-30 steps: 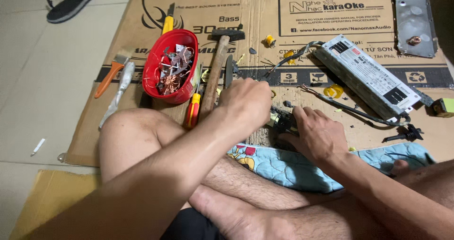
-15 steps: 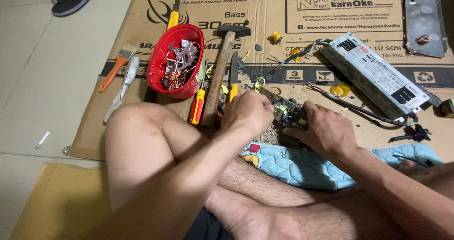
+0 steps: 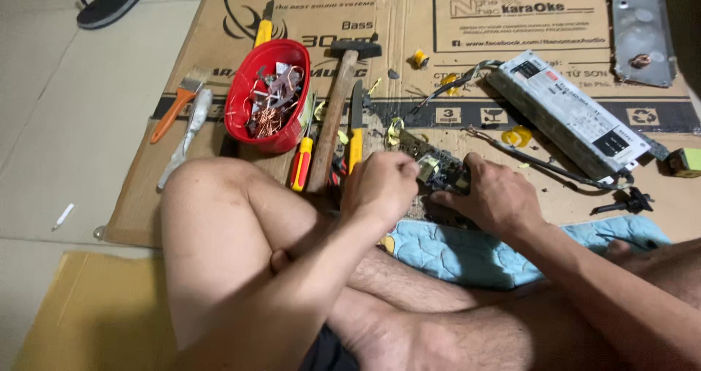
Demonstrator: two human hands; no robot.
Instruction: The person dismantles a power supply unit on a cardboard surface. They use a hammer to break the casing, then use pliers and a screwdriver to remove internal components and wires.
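left hand (image 3: pixel 380 185): fist curled, fingertips pinched | right hand (image 3: pixel 496 196): palm down, fingers gripping | legs crossed

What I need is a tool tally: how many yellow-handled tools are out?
3: knife above the red bowl, screwdriver beside the bowl, one right of the hammer; left hand and right hand may hide more.

Bare arms and legs, no sleeves; dark shorts (image 3: pixel 328 353) at the lap

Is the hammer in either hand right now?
No, the hammer lies on the cardboard beside the red bowl; both hands are at the circuit board.
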